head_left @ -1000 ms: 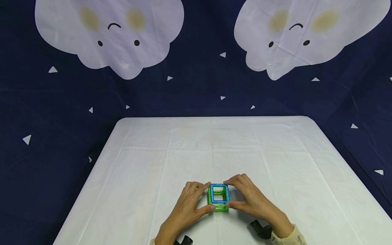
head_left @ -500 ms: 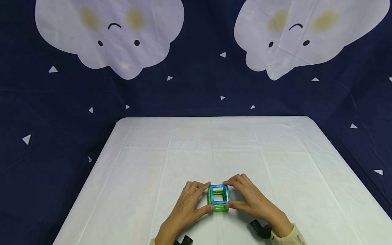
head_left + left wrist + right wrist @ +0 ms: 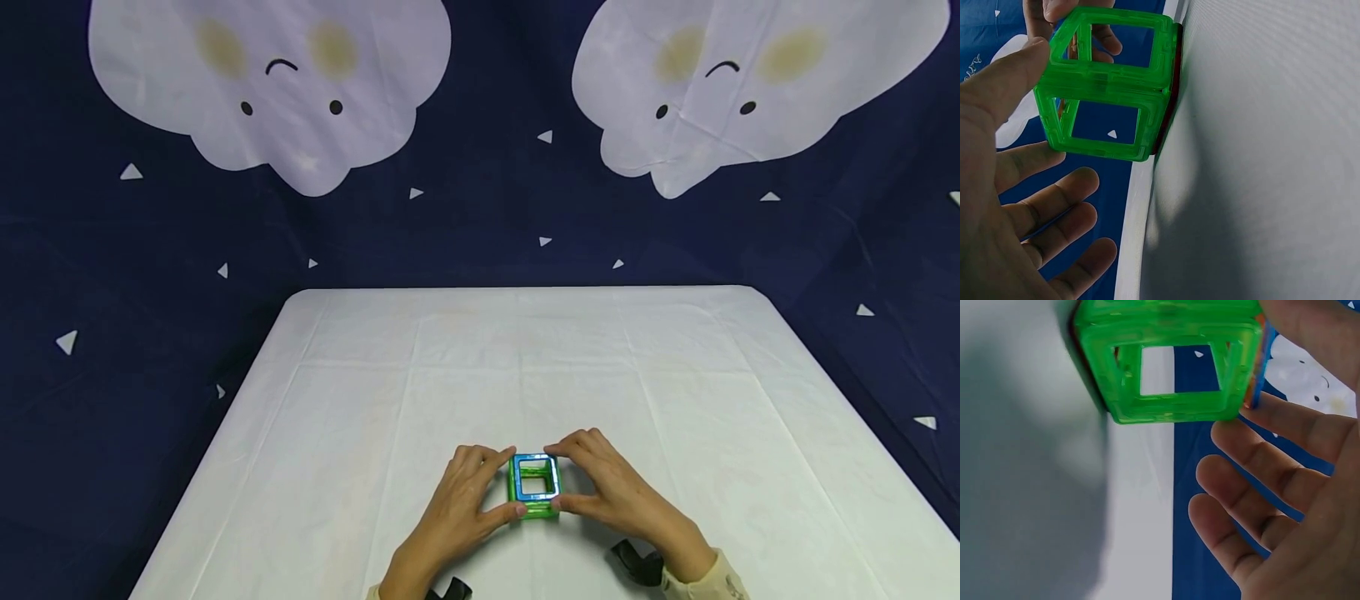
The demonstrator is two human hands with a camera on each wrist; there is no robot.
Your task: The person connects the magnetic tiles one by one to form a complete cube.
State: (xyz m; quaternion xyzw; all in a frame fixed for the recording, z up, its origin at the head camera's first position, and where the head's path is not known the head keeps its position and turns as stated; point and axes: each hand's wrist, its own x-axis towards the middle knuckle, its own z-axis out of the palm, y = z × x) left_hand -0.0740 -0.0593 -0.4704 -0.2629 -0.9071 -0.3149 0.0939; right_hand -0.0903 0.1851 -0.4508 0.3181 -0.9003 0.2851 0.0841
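Note:
A small cube of magnetic tiles stands on the white table, near its front edge in the head view. Its green side tiles (image 3: 539, 511) are see-through frames, and a dark red tile (image 3: 1175, 75) shows at the bottom in the left wrist view. On top lies a blue square tile (image 3: 537, 497), seen edge-on in the right wrist view. My left hand (image 3: 465, 500) pinches the cube's left side between thumb and index finger. Thumb and index finger of my right hand (image 3: 618, 492) hold the right edge at the blue tile; the other fingers are spread below.
The white table (image 3: 525, 367) stretches away behind the cube to a dark blue cloth backdrop (image 3: 480, 233) with printed clouds. Black straps (image 3: 637, 562) sit at both wrists, close to the tabletop.
The blue tile has shifted very slightly left and toward me on top of the cube, and my right hand with it. The left hand stays in place.

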